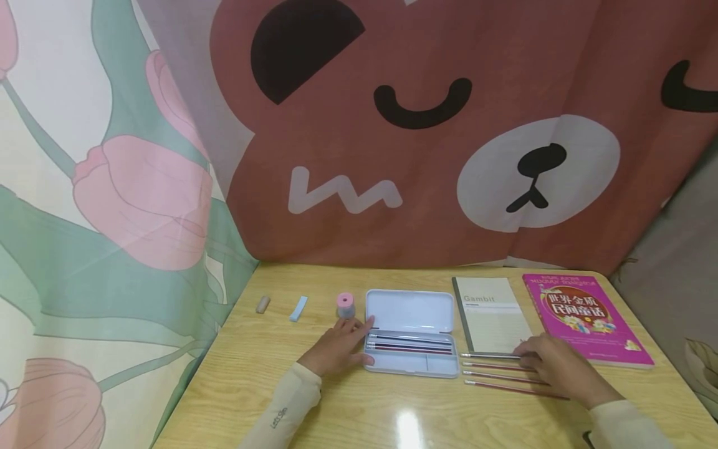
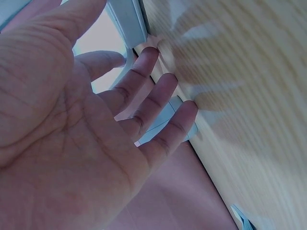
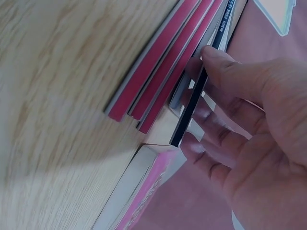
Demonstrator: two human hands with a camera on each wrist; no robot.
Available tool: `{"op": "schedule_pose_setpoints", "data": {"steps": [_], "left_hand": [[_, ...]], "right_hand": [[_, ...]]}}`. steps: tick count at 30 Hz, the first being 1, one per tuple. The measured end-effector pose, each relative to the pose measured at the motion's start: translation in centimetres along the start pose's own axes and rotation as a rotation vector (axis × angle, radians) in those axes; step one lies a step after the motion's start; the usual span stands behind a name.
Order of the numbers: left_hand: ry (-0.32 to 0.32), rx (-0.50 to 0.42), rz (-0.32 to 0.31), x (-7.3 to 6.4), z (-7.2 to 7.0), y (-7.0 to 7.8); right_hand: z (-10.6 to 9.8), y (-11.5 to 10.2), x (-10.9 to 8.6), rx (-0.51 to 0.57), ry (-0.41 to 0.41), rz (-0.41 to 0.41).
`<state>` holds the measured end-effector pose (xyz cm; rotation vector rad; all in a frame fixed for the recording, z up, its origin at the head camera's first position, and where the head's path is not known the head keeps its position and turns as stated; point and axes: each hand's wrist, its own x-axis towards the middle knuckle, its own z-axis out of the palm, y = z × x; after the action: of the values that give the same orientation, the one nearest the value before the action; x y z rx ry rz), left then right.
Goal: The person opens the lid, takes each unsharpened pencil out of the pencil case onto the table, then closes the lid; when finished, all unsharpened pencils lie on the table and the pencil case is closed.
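A white pencil case [image 1: 409, 310] lies with its lid raised on the table, several pencils [image 1: 412, 350] in its upper compartment. At the case's left side rests my left hand [image 1: 335, 348], fingers spread, fingertips by the lid hinge and thumb at the tray's edge. In the left wrist view the left hand's fingers are extended and hold nothing. My right hand [image 1: 561, 368] pinches a black pencil [image 3: 189, 112] between thumb and fingers, close beside the notebook. Nearer me, 3 red-striped pencils [image 3: 125, 103] lie in a row on the table, right of the case.
Behind the right hand are a Gambit notebook [image 1: 493, 312] and a pink book [image 1: 594, 321]. Left of the case stand a pink-topped round item [image 1: 345, 304], a light blue strip [image 1: 299, 308] and a small brownish block [image 1: 262, 304]. A bear-print curtain [image 1: 426, 237] hangs behind the table.
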<state>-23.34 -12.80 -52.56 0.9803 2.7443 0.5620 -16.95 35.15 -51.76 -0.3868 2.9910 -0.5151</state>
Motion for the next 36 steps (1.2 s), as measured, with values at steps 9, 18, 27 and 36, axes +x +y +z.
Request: {"op": "schedule_pose_setpoints", "data": {"steps": [9,18,27,36], "left_hand": [[-0.004,0.000,-0.007,0.1,0.0,0.0],[-0.004,0.000,-0.017,0.2,0.1,-0.1],[0.006,0.005,-0.004,0.1,0.2,-0.2],[0.002,0.025,-0.003,0.2,0.2,-0.3]], "right_hand": [[0.0,0.0,0.0,0.018,-0.015,0.022],[0.2,0.1,0.0,0.026,0.006,0.021],[0.3,0.4,0.1,0.020,-0.003,0.007],[0.0,-0.9,0.5,0.057,0.037,-0.007]]}}
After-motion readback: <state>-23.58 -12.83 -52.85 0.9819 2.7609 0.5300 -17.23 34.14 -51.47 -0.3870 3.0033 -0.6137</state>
